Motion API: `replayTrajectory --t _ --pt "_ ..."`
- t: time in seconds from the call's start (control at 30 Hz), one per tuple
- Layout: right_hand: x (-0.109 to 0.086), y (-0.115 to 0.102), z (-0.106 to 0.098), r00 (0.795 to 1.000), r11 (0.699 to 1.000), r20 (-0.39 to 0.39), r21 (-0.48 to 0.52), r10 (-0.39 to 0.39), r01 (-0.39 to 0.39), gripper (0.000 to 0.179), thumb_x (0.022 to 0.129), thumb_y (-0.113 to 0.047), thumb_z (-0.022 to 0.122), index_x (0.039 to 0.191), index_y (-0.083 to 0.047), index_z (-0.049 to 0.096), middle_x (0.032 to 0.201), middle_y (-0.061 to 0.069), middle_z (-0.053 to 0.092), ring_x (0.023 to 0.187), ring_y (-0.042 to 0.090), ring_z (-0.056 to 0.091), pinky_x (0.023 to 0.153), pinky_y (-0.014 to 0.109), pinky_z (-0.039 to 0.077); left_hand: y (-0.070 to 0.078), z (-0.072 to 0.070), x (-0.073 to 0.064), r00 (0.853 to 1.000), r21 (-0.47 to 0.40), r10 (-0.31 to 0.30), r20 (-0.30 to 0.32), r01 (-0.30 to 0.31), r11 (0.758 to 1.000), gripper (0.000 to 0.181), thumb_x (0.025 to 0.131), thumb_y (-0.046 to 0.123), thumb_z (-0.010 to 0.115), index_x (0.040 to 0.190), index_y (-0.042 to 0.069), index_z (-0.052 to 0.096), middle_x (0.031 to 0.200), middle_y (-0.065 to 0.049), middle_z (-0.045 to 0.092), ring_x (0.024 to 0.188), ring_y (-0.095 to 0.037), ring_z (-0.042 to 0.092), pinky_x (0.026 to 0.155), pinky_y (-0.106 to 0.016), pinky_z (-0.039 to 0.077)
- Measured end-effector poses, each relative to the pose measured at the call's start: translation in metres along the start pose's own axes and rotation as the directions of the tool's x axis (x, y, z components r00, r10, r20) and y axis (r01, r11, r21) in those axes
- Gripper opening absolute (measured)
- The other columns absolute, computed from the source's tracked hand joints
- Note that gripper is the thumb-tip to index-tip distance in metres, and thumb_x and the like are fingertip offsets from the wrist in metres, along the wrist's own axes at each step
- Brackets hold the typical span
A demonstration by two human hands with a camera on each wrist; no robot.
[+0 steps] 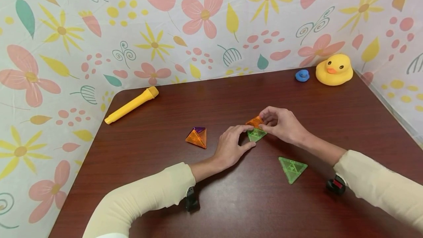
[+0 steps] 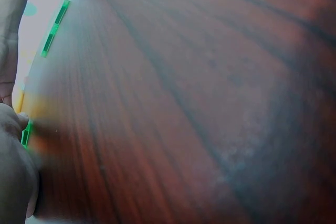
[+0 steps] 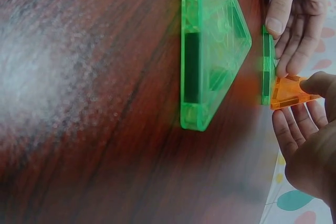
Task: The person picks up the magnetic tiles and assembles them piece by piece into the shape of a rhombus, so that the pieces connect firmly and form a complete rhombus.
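My left hand [image 1: 229, 148] holds a clear green triangular magnetic tile [image 1: 256, 135] between thumb and index finger, low over the table. At the far edge of this tile, my right hand [image 1: 285, 125] pinches a clear orange triangular tile [image 1: 253, 122] between thumb and fingers. In the right wrist view the orange tile [image 3: 287, 92] slants up from the green tile [image 3: 266, 69], meeting along one side. A second green triangular tile [image 1: 292, 170] lies flat nearer me, below the right hand. Left of both hands stands a small pyramid [image 1: 198, 139] of orange and purple tiles.
A yellow toy microphone [image 1: 132, 105] lies at the table's back left. A small blue duck [image 1: 302, 75] and a large yellow duck [image 1: 334, 69] sit at the back right corner. Patterned cloth [image 1: 205, 47] hangs along the back of the brown table [image 1: 231, 201].
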State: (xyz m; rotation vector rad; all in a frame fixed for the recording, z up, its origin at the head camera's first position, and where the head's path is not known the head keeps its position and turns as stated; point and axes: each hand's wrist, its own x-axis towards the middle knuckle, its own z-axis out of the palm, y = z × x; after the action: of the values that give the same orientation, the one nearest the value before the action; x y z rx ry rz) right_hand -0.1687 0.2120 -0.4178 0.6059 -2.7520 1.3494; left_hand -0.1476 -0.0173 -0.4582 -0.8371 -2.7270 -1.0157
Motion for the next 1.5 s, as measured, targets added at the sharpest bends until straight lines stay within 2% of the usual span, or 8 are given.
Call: replayTrajectory --t 0.27,0.53,0.63,0.87,1.03,1.17,1.33,1.5 --pt "-0.003 -0.001 -0.002 1.000 1.000 0.003 0.013 -0.020 0.020 0.031 0.092 0.002 0.082 0.120 0.000 0.071 0.110 0.012 0.075 0.099 0.027 0.073 0.087 0.044 0.061 -0.001 0.000 0.000 1.000 0.005 0.004 -0.005 -0.004 1.000 0.051 0.091 0.033 0.087 0.137 0.021 0.070 0.133 0.005 0.072 0.124 -0.015 0.063 0.099 -0.038 0.054" --pt "-0.008 0.000 -0.008 0.999 1.000 0.039 0.009 -0.027 0.027 0.041 0.093 -0.002 0.082 0.131 -0.004 0.069 0.125 0.013 0.074 0.114 0.031 0.072 0.094 0.050 0.058 -0.002 0.000 0.000 1.000 0.001 0.004 -0.004 -0.004 1.000 0.050 0.091 0.032 0.087 0.137 0.021 0.070 0.133 0.005 0.072 0.124 -0.015 0.063 0.100 -0.038 0.054" --pt "-0.011 0.001 -0.011 0.997 0.999 0.063 0.024 -0.046 0.045 0.048 0.092 -0.001 0.082 0.138 -0.003 0.066 0.133 0.015 0.071 0.122 0.033 0.069 0.096 0.046 0.057 -0.002 0.000 -0.001 1.000 0.002 0.007 -0.003 -0.007 1.000 0.050 0.092 0.032 0.087 0.137 0.021 0.070 0.134 0.005 0.071 0.124 -0.016 0.063 0.100 -0.039 0.054" --pt "-0.023 0.002 -0.022 0.993 0.994 0.060 0.056 -0.102 0.099 0.068 0.089 -0.005 0.086 0.150 -0.006 0.056 0.145 0.015 0.064 0.131 0.035 0.063 0.099 0.015 0.049 -0.002 0.002 -0.001 1.000 0.019 0.011 -0.006 -0.011 1.000 0.050 0.092 0.034 0.087 0.138 0.022 0.070 0.134 0.006 0.071 0.123 -0.014 0.063 0.099 -0.037 0.055" --pt "-0.038 0.002 -0.031 0.994 0.992 -0.002 0.068 -0.107 0.106 0.085 0.083 -0.003 0.091 0.156 -0.014 0.048 0.150 0.012 0.060 0.132 0.023 0.061 0.102 0.013 0.046 -0.002 0.002 -0.001 1.000 0.017 0.007 -0.004 -0.007 1.000 0.051 0.092 0.034 0.087 0.138 0.022 0.069 0.133 0.005 0.071 0.122 -0.014 0.064 0.099 -0.037 0.054" --pt "-0.055 0.006 -0.038 0.992 0.989 -0.002 0.075 -0.128 0.128 0.085 0.079 -0.002 0.094 0.153 -0.014 0.053 0.146 0.011 0.062 0.128 0.012 0.061 0.101 0.013 0.046 -0.001 0.001 -0.002 1.000 0.011 0.006 -0.002 -0.006 1.000 0.052 0.092 0.034 0.087 0.139 0.022 0.069 0.133 0.005 0.071 0.122 -0.014 0.064 0.098 -0.037 0.054" --pt "-0.076 0.011 -0.040 0.978 0.979 0.075 0.076 -0.194 0.188 0.070 0.078 -0.002 0.095 0.140 -0.009 0.063 0.129 0.009 0.069 0.114 0.017 0.066 0.096 0.016 0.050 0.000 0.000 -0.002 1.000 0.004 0.003 0.001 -0.003 1.000 0.051 0.092 0.033 0.087 0.139 0.022 0.069 0.134 0.005 0.071 0.123 -0.015 0.063 0.098 -0.038 0.054" --pt "-0.093 0.015 -0.036 0.947 0.968 0.216 0.142 -0.236 0.209 0.066 0.082 -0.009 0.094 0.140 -0.007 0.063 0.129 0.006 0.069 0.107 0.017 0.064 0.092 0.020 0.051 0.000 -0.001 -0.002 1.000 0.004 0.000 0.006 0.000 1.000 0.052 0.092 0.033 0.086 0.140 0.022 0.069 0.135 0.005 0.071 0.123 -0.015 0.063 0.098 -0.038 0.054"
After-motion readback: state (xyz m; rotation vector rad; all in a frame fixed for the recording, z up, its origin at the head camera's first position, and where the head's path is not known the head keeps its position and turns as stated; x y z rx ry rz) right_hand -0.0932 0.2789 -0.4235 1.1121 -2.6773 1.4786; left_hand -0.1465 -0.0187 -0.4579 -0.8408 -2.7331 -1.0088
